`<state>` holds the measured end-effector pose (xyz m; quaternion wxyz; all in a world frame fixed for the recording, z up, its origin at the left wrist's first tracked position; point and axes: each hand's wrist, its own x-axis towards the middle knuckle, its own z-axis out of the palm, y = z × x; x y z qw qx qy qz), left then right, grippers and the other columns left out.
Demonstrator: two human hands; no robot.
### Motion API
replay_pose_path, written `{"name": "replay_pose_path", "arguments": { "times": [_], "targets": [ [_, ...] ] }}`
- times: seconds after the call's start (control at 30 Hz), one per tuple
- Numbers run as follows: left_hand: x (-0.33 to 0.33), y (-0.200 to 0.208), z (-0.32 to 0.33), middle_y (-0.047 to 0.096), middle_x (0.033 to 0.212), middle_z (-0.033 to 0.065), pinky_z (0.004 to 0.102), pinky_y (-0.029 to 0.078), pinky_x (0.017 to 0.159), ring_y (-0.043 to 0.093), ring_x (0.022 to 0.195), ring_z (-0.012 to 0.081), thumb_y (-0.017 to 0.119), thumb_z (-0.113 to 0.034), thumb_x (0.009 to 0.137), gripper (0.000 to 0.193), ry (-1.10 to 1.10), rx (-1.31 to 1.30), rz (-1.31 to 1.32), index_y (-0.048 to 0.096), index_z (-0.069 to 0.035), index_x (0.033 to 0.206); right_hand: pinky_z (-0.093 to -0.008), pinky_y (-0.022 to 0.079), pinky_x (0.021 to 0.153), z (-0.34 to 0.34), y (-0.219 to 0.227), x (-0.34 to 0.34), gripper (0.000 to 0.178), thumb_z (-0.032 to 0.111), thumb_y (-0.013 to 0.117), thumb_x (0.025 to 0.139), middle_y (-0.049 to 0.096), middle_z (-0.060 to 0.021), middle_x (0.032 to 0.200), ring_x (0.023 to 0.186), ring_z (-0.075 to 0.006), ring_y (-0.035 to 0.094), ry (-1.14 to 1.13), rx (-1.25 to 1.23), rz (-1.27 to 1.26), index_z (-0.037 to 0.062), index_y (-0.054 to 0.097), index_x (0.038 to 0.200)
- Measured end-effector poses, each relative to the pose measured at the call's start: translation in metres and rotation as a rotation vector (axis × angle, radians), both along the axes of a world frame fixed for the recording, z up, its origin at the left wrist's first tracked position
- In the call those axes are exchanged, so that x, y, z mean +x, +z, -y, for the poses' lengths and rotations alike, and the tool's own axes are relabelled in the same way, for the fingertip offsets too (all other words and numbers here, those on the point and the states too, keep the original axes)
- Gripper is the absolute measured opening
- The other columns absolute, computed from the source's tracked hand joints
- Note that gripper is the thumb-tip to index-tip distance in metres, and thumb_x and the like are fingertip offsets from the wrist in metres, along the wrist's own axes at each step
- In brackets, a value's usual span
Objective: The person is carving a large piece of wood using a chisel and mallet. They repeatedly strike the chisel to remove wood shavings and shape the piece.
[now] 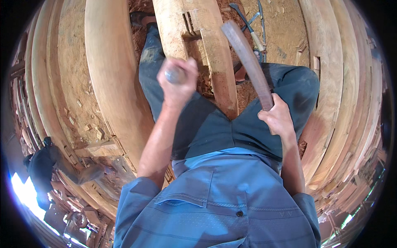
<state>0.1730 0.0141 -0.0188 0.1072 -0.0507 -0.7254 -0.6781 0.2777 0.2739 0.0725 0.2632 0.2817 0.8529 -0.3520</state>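
Observation:
My left hand [178, 84], slightly blurred, is closed around an upright chisel [175, 75]. Its round grey butt faces up, while most of the blade is hidden below the fist. Under it lies a thick pale timber [169, 20] between my legs, with a long recess [201, 51] cut into it and narrow slots beyond. My right hand [278, 118] grips the lower end of a curved brown wooden club [248, 58]. The club is raised to the right of the timber, its far end apart from the chisel.
Beyond the club lie a wooden-handled adze [253, 35] and a blue metal tool [262, 20]. Large rounded timbers flank me at left [109, 53] and right [324, 82]. Wood chips [99, 132] litter the ground. A person in dark clothes [41, 165] is at the far left.

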Motion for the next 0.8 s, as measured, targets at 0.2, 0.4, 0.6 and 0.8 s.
{"name": "replay_pose_path", "arguments": {
  "times": [0.2, 0.4, 0.6, 0.8],
  "targets": [
    [-0.097, -0.007, -0.008, 0.054, 0.061, -0.0021, 0.0249, 0.043, 0.053, 0.051, 0.059, 0.0046, 0.072, -0.008, 0.087, 0.024, 0.027, 0.001, 0.083, 0.053, -0.004, 0.072, -0.0389, 0.053, 0.075, -0.008, 0.03, -0.033, 0.042, 0.013, 0.071, 0.07, 0.067, -0.0205, 0.086, 0.08, -0.0295, 0.068, -0.009, 0.023, -0.246, -0.0036, 0.06, 0.107],
    [-0.114, -0.027, -0.021, 0.056, 0.064, -0.0016, 0.0287, 0.045, 0.057, 0.05, 0.061, 0.0066, 0.07, -0.012, 0.084, 0.024, 0.005, -0.132, 0.059, 0.054, -0.001, 0.071, -0.0307, 0.047, 0.057, -0.006, 0.092, -0.073, 0.036, 0.015, 0.077, 0.07, 0.064, -0.0059, 0.075, 0.061, -0.0144, 0.059, -0.067, 0.032, -0.589, 0.0005, 0.065, 0.101],
    [-0.116, -0.028, -0.016, 0.059, 0.057, 0.0012, 0.0271, 0.046, 0.05, 0.055, 0.051, 0.009, 0.07, -0.012, 0.087, 0.021, -0.053, -0.113, 0.062, 0.059, -0.003, 0.072, -0.0346, 0.049, 0.061, -0.006, 0.144, -0.12, 0.027, 0.013, 0.072, 0.076, 0.066, -0.0116, 0.077, 0.066, -0.021, 0.064, 0.065, -0.111, -1.006, -0.0002, 0.064, 0.098],
    [-0.103, -0.017, -0.016, 0.061, 0.065, 0.0026, 0.0305, 0.049, 0.06, 0.056, 0.062, 0.01, 0.07, -0.014, 0.085, 0.021, -0.051, -0.162, 0.113, 0.059, -0.002, 0.072, -0.0384, 0.052, 0.064, 0.038, 0.099, -0.155, 0.019, 0.011, 0.068, 0.083, 0.069, -0.0173, 0.079, 0.07, -0.0276, 0.068, 0.23, -0.085, -0.93, -0.0009, 0.063, 0.096]
  ]
}}
